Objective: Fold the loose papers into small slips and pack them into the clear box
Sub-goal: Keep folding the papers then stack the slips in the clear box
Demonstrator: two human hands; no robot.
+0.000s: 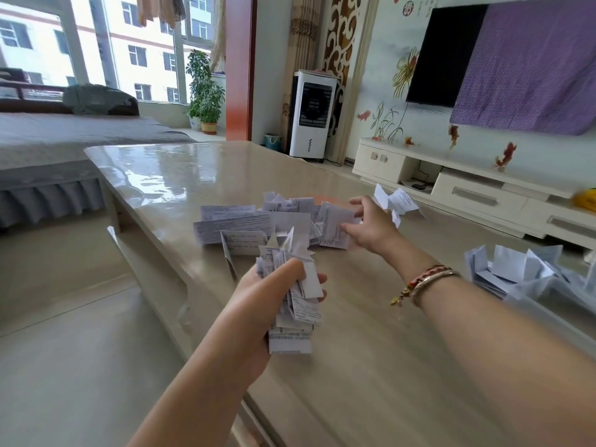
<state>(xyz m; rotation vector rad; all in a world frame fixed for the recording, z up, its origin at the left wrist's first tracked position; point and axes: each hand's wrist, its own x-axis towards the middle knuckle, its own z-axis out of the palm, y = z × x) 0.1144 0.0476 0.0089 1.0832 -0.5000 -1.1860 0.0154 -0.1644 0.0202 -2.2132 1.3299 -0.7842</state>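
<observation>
The printed paper slips point(258, 222) lie in a heap on the glossy table point(154, 169), light and floppy, so my left hand point(258, 295) squeezes a bunch just in front of the heap while my right hand point(367, 227) pinches one sheet's edge at the heap's right side.

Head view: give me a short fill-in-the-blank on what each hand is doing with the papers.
1. The left hand grips a bunch of folded ____.
2. The right hand reaches into the paper pile on the ____.
3. The wrist with bracelets belongs to the ____ arm.
4. The clear box sits at the frame's ____ edge.

Missing words: slips; table; right; right
</observation>
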